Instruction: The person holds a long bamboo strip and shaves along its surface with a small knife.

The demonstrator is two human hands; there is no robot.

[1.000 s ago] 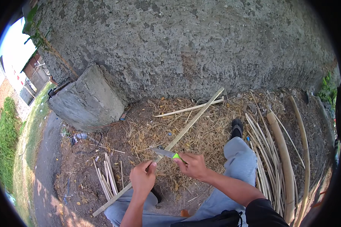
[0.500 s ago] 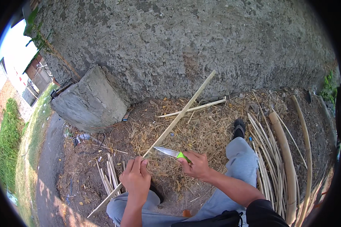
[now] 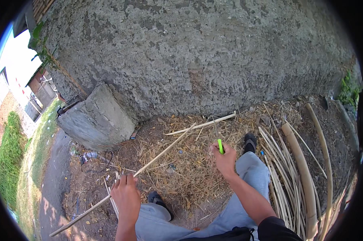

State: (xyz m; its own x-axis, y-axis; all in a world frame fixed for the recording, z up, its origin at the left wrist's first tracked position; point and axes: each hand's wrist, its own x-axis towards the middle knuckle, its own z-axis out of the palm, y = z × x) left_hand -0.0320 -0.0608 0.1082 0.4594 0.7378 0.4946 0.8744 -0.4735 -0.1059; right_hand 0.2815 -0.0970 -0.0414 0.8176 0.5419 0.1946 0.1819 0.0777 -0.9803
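My left hand [image 3: 126,195] is closed around a long, pale bamboo strip [image 3: 165,150]. The strip slants from the lower left up toward the wall, its far end near another strip on the ground. In my right hand [image 3: 225,158] is a knife [image 3: 220,146] with a bright green handle. Its thin blade points up and away, seen nearly edge-on, so it is hard to make out. The knife is apart from the strip, to its right.
A rough grey wall [image 3: 197,60] rises ahead, with a concrete block [image 3: 105,116] at its left. Split bamboo strips [image 3: 284,180] and a thick bamboo pole [image 3: 302,172] lie at my right. A pale strip [image 3: 201,125] rests on straw-covered ground. My shoes [image 3: 250,142] stand among shavings.
My left hand has drawn the strip down and left. My right hand has moved right and up, lifting the knife away from the strip and turning its blade upward.
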